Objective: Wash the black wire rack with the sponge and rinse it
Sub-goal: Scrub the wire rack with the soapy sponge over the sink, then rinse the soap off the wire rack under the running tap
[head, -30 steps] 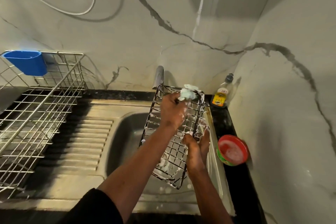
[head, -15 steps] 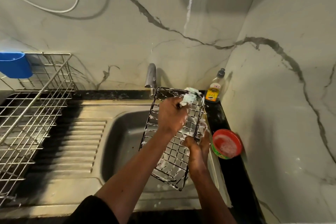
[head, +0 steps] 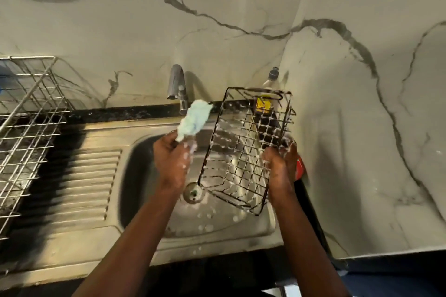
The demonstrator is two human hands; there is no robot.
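The hands are held apart above the sink point(head: 142, 176). The soapy sponge point(head: 194, 116) is gripped upright in the left hand point(head: 172, 164), just beside but clear of the black wire rack point(head: 242, 150). The rack is clasped by its right edge in the right hand point(head: 281, 166) and tilted over the basin. Beyond the left hand a tap point(head: 177, 84) is seen, and a bottle point(head: 272, 77) beyond the rack.

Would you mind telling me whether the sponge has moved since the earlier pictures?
Yes. The sponge, gripped by the left hand, has left the black wire rack and moved leftwards, closer to the tap.
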